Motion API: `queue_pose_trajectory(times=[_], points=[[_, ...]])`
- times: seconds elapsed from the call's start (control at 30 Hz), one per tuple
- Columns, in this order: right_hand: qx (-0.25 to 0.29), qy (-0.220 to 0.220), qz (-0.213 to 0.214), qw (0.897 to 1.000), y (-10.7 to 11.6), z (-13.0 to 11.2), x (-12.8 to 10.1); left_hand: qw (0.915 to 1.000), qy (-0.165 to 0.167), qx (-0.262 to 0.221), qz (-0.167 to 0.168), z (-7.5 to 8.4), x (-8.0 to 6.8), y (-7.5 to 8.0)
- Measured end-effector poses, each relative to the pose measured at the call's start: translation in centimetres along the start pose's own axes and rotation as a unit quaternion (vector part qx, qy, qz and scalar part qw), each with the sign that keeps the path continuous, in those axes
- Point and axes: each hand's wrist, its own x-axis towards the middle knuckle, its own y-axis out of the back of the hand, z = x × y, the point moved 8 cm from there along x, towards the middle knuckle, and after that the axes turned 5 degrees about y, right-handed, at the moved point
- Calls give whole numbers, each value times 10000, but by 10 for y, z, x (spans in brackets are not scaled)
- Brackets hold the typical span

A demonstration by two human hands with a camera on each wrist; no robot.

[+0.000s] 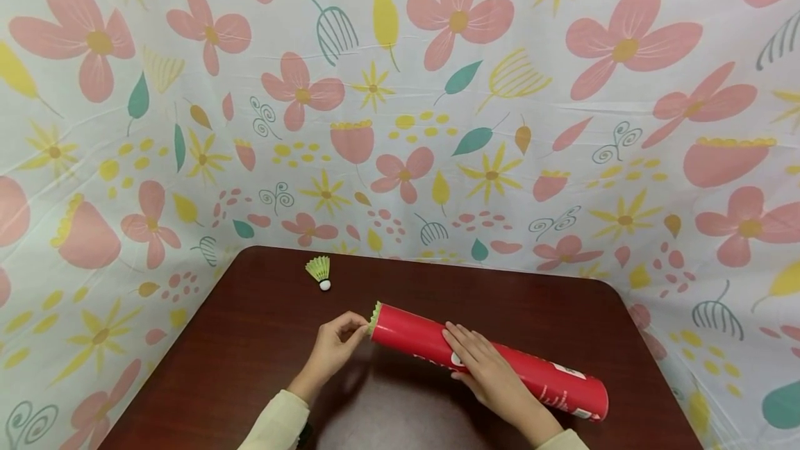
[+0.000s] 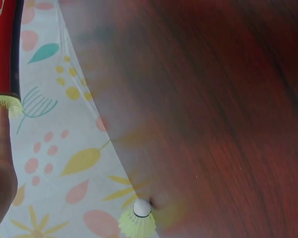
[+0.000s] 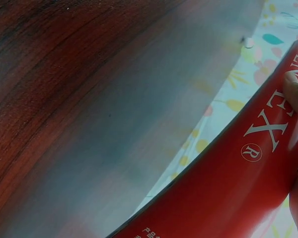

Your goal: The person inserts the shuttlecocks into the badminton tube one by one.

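Observation:
A long red tube [image 1: 500, 360] lies on the dark wooden table [image 1: 262, 339], its open end pointing left. A yellow-green shuttlecock skirt [image 1: 373, 317] sticks out of that end, and my left hand [image 1: 334, 346] pinches its edge. In the left wrist view the tube [image 2: 2, 44] and the skirt [image 2: 5, 102] show above my fingers [image 2: 1, 134]. My right hand [image 1: 484, 370] lies flat on the tube's middle, fingers fairly straight; the right wrist view shows the tube's white lettering [image 3: 268, 131] and a fingertip [image 3: 297, 91]. A second yellow-green shuttlecock [image 1: 319, 272] lies alone farther back on the table.
A floral cloth [image 1: 400, 89] with pink flowers hangs behind and around the table. The table's back corners are rounded. The loose shuttlecock [image 2: 138, 220] lies near the table's far left edge.

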Motion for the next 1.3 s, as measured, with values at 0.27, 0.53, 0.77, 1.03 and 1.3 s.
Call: queue_pose_trajectory(times=[0.27,0.53,0.77,1.03,1.3], points=[[-49,107,123,9999,-1,-1,1,9999,7,-77,-72,0,-1,-4],[-88,130,253,9996,1,-1,0,9999,-71,-55,-112,0,0,-8],[-107,281,436,9986,3,-3,-1,9998,-45,-6,-171,1,2,-9],[-83,298,412,9987,4,-5,0,9997,-130,159,-140,3,4,-5],[-107,229,274,9993,2,-3,1,9987,-225,165,-418,-1,7,0]])
